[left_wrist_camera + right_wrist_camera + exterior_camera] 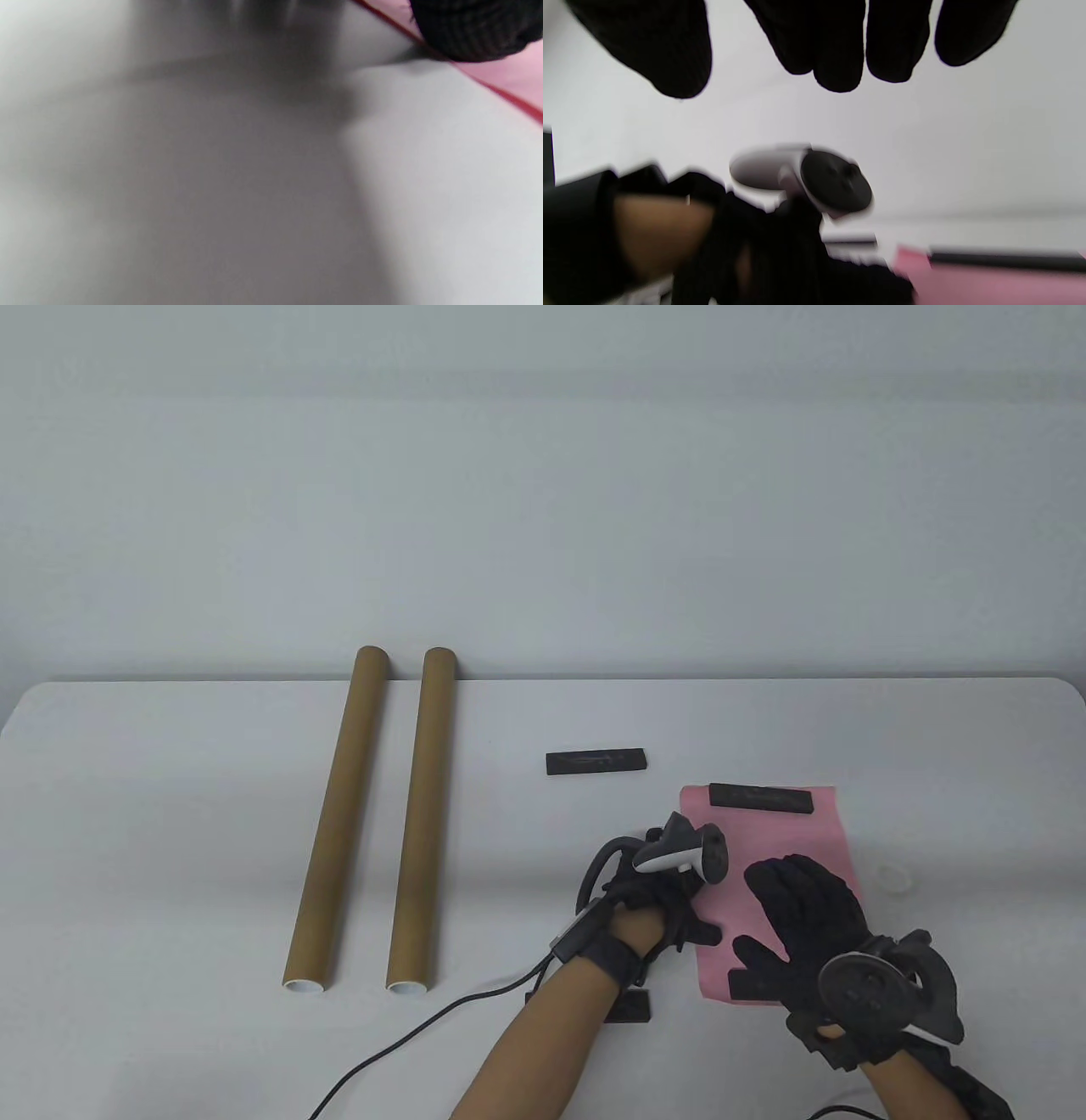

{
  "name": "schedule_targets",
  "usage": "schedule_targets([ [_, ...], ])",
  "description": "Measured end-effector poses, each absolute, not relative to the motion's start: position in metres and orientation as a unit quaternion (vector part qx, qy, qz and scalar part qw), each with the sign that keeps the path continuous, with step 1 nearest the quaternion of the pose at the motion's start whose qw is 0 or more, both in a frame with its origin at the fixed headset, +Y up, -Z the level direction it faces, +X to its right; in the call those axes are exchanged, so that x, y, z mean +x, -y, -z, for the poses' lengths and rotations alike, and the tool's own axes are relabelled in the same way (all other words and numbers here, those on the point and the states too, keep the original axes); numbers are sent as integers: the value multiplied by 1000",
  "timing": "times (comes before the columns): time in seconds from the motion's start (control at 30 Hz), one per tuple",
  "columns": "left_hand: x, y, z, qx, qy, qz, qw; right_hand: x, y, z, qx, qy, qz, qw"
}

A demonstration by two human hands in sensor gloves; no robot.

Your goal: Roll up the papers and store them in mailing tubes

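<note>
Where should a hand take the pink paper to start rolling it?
At its near short edge, from the person's side: the pink paper lies flat, a black bar pins the far end, and the right hand hovers open over the near part.

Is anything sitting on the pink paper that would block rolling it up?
Yes. A black bar lies across the far end of the pink paper, and another black bar sits at its near edge, partly under the right hand.
</note>
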State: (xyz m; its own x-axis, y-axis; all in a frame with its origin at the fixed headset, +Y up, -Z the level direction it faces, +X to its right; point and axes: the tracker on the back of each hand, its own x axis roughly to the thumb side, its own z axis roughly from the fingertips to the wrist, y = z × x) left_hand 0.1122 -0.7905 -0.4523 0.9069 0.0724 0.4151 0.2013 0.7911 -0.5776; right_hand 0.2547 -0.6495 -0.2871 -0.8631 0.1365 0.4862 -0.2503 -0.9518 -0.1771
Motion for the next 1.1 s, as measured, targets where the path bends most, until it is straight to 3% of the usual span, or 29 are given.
schedule_targets([
  [0.17,110,792,452,-321,209,24,923,272,669,303,218,-38,-975,-17],
  [0.33,109,794,450,-325,203,22,923,281,723,320,217,-135,-963,-85],
  [0.47,109,793,448,-328,202,19,923,278,752,329,243,-132,-952,-133],
  [0.7,107,794,450,-331,204,5,921,281,752,331,264,-102,-954,-95],
  [1.1,106,795,450,-333,204,-1,921,284,748,298,315,-88,-941,-87],
])
